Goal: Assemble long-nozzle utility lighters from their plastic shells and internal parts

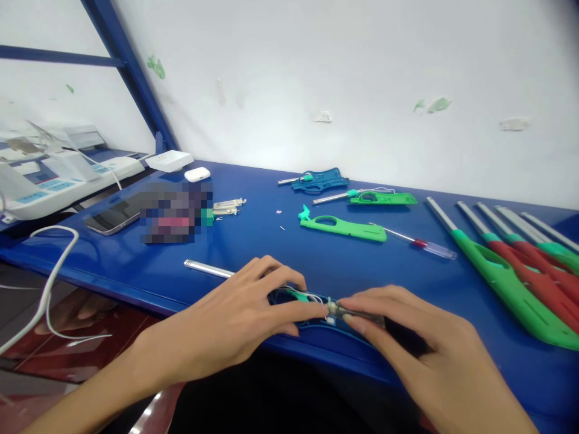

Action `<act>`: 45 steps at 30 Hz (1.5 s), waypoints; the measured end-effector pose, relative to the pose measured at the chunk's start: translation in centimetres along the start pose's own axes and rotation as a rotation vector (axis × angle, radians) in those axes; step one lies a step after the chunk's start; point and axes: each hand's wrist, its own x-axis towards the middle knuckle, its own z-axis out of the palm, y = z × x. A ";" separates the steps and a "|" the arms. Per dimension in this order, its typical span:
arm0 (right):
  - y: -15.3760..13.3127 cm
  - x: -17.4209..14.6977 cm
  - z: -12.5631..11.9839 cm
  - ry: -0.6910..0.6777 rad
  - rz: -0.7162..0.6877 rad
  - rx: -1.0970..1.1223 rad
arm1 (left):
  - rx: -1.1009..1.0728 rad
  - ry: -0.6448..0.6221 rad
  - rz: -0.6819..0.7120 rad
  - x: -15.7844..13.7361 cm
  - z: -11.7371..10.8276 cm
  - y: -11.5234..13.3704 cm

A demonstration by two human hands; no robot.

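Near the table's front edge lies an opened gas lighter, its blue half shell (pixel 312 324) facing up and its metal tube (pixel 208 269) pointing left. My left hand (pixel 239 310) is closed on this shell, with the index finger pressing by the small pale fittings and the thumb low at the near side. Thin white wires and a teal part show between the fingers. My right hand (pixel 425 337) pinches a dark fuel tank (pixel 368 314) between thumb and fingers, at the right part of the shell. Its far end is hidden by the hand.
Beyond my hands lie a green half shell (pixel 362 231), a screwdriver (pixel 434 248) and two other opened lighters. Whole green (pixel 502 277) and red lighters (pixel 534 274) fill the right side. At left are small igniter parts (pixel 226 210), a phone (pixel 115 214) and a white cable (pixel 50 283).
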 end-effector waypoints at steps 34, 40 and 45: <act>-0.1 0.1 0.0 0.145 -0.046 -0.112 | -0.118 0.090 -0.126 -0.5 -1.6 0.2; 0.9 -0.6 -0.2 0.144 -0.120 -0.242 | -0.030 0.068 -0.336 -2.9 -4.2 -1.4; 1.6 -0.7 -0.2 0.105 -0.157 -0.265 | -0.068 0.030 -0.361 -3.0 -4.0 -2.2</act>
